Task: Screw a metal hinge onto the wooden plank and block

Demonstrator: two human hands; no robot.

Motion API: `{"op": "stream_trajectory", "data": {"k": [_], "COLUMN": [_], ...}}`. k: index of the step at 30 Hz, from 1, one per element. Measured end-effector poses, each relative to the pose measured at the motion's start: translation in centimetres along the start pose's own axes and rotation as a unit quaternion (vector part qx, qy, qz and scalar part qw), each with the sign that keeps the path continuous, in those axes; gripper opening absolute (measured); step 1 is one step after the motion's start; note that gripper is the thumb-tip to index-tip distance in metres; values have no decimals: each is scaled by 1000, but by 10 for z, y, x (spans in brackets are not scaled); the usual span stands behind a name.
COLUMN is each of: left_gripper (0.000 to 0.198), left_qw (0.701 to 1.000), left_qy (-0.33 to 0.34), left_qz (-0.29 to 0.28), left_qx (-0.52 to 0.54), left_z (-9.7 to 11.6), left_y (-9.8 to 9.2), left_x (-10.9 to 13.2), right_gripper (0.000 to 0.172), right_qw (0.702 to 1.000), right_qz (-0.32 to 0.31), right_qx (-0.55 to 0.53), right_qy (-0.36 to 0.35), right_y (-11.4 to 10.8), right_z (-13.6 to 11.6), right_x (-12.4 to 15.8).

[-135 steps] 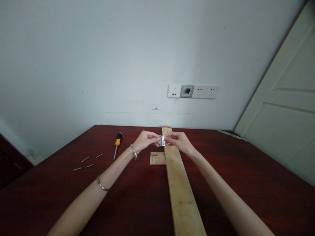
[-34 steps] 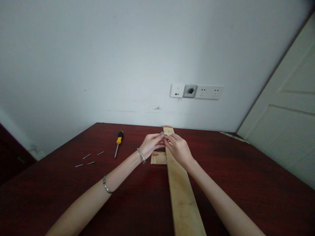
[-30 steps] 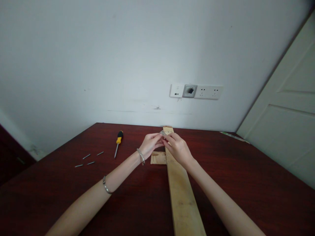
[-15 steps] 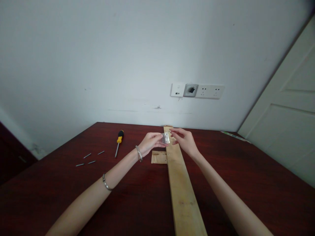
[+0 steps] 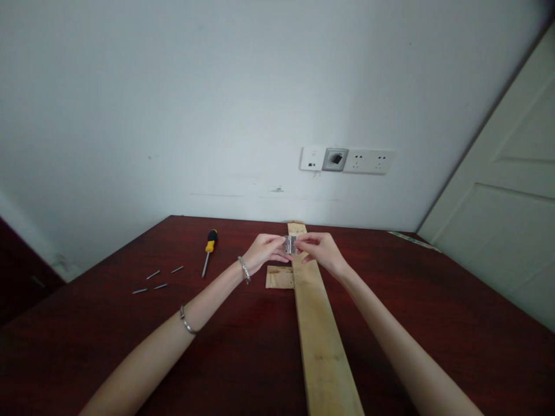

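My left hand (image 5: 264, 252) and my right hand (image 5: 319, 249) pinch a small silver metal hinge (image 5: 290, 244) between their fingertips, one on each side. They hold it just above the far end of a long pale wooden plank (image 5: 318, 323) that runs away from me across the dark red table (image 5: 433, 323). A small flat wooden piece (image 5: 278, 277) lies against the plank's left side, just below my left hand.
A yellow and black screwdriver (image 5: 208, 249) lies left of my hands. Several screws (image 5: 156, 280) are scattered further left. A white wall with a row of sockets (image 5: 347, 160) stands behind the table; a white door (image 5: 503, 219) is at the right.
The hinge was held folded low over the plank a second ago. My right hand let go briefly, fingers spread, then pinched the hinge again, which now faces me opened flat.
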State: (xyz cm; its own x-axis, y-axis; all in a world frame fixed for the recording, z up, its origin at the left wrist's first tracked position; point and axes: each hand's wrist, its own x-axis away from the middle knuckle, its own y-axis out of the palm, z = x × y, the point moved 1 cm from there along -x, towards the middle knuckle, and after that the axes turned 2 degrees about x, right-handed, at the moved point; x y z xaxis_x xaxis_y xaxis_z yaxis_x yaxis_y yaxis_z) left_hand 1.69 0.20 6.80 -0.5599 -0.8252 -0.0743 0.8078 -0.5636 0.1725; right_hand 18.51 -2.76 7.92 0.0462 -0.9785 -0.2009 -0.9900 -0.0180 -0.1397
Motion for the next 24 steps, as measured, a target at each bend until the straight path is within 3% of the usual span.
{"op": "stream_trajectory", "data": {"k": [4,11,24], "left_gripper": [27,28,28], "left_qw": [999,999,997], "left_qy": [-5,12,-6], "left_qz": [-9,-36,-2], "left_qx": [50,39,73], "left_z": [-1,-7,-13], "left_y": [-3,-10,-10], "left_x": [-2,-5,-7], "right_gripper": [24,25,27], "right_qw": [999,997,999], "right_qz": [35,66,27], "right_qx": [1,24,13], "right_qy": [-11,-30,-33], "right_y": [1,3,10], "right_z": [0,-1,-5], "right_x": [1,2,6]}}
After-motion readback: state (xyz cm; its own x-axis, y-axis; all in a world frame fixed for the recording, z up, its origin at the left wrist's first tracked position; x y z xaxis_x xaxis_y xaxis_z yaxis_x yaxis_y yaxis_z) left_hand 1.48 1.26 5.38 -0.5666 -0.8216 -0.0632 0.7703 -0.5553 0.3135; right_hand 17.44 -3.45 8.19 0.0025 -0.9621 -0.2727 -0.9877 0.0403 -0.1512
